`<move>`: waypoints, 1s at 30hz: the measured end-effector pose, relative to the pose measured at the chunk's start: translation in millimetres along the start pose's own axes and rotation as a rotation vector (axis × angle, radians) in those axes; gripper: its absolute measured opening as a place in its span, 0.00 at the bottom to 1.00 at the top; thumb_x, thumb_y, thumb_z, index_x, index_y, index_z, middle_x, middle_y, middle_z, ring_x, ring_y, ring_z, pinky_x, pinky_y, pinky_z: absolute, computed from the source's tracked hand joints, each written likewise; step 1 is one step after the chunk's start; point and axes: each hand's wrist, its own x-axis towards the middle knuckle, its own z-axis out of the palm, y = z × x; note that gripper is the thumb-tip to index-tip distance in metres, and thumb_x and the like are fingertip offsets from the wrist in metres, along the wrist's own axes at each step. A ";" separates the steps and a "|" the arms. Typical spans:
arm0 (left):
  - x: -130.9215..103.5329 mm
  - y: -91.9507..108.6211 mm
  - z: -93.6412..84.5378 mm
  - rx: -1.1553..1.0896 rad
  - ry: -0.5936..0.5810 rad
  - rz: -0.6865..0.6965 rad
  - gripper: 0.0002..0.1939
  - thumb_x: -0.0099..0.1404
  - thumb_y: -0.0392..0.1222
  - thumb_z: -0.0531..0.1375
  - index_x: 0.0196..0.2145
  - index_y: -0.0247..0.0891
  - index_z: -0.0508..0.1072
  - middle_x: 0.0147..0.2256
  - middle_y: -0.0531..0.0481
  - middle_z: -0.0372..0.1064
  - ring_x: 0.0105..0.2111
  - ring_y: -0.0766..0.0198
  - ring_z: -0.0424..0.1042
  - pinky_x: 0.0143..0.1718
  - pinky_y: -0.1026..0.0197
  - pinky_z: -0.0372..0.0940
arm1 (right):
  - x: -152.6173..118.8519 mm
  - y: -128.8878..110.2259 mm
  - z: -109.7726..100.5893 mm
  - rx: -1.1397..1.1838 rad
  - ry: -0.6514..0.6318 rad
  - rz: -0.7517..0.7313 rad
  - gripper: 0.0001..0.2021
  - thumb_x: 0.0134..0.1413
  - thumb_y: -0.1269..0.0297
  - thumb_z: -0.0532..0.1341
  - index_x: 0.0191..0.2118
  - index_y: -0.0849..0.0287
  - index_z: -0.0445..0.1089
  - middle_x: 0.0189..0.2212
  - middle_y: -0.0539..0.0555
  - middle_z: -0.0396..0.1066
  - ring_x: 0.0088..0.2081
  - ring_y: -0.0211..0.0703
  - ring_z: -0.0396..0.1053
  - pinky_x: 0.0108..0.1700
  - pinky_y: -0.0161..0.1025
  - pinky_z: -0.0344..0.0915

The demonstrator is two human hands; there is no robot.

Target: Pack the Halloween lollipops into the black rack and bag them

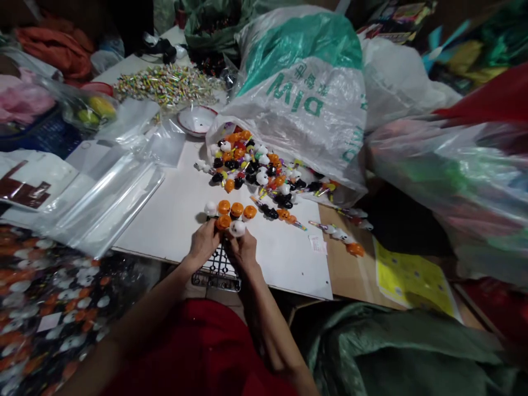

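Observation:
My left hand [204, 240] is closed around an orange pumpkin topper [223, 221] at the near edge of the white board. Close beside it, my right hand [245, 247] is closed on a white topper [237, 229]. Both hands are over a black plastic grid rack [216, 269], which juts out past the board's edge. Just beyond the fingers stand a white topper [210, 208] and a row of orange pumpkin toppers [236, 209]. What lies under the fingertips is hidden.
Mixed toppers [262, 176] spill from a large plastic sack [305, 71]. Clear bags [119, 201] lie left, beside a white bowl [197, 119] and a small-parts pile [165, 82]. A yellow sheet [412, 275] lies right; dark green sacking [391, 352] is at the lower right.

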 end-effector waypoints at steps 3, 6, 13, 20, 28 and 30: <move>-2.9 -3.4 3.7 -0.063 0.031 0.011 0.08 0.70 0.44 0.56 0.39 0.38 0.70 0.35 0.45 0.74 0.37 0.57 0.74 0.39 0.59 0.66 | -13.0 -4.4 -30.1 -0.106 -0.056 -0.039 0.14 0.63 0.60 0.50 0.44 0.60 0.69 0.36 0.57 0.75 0.34 0.44 0.71 0.37 0.36 0.64; -12.7 -8.9 -2.1 -0.208 0.050 0.036 0.09 0.68 0.44 0.57 0.44 0.39 0.70 0.39 0.46 0.74 0.37 0.60 0.75 0.40 0.59 0.69 | -16.2 -8.6 -60.9 -0.361 -0.210 0.058 0.10 0.65 0.63 0.52 0.43 0.58 0.69 0.36 0.56 0.74 0.36 0.44 0.70 0.38 0.36 0.62; 10.5 22.4 -79.6 -0.091 0.397 0.353 0.19 0.64 0.46 0.63 0.52 0.39 0.71 0.53 0.41 0.65 0.57 0.52 0.65 0.58 0.47 0.65 | 2.4 -19.8 -74.6 -0.426 -0.317 -0.001 0.07 0.66 0.65 0.57 0.45 0.57 0.71 0.40 0.56 0.74 0.43 0.46 0.70 0.45 0.38 0.62; 61.1 41.0 -95.5 -0.219 0.075 0.397 0.19 0.68 0.45 0.57 0.56 0.43 0.70 0.61 0.43 0.62 0.61 0.53 0.63 0.61 0.44 0.62 | 15.1 -25.1 -68.6 -0.095 -0.146 -0.116 0.08 0.65 0.65 0.58 0.46 0.58 0.72 0.40 0.56 0.75 0.43 0.46 0.71 0.46 0.39 0.65; 16.5 -20.1 -104.6 -0.458 0.370 -0.108 0.15 0.67 0.48 0.58 0.47 0.37 0.74 0.46 0.43 0.74 0.46 0.60 0.73 0.52 0.52 0.68 | 0.1 -31.4 -138.4 0.061 -0.208 -0.140 0.09 0.66 0.59 0.59 0.42 0.57 0.72 0.35 0.53 0.74 0.36 0.42 0.71 0.39 0.37 0.67; 4.5 -27.0 -99.1 -0.474 0.368 -0.098 0.16 0.68 0.49 0.58 0.46 0.37 0.75 0.46 0.43 0.73 0.45 0.59 0.73 0.51 0.53 0.69 | 7.1 -54.2 -148.5 0.000 -0.317 -0.252 0.09 0.66 0.59 0.59 0.43 0.57 0.73 0.36 0.54 0.74 0.38 0.43 0.70 0.41 0.39 0.67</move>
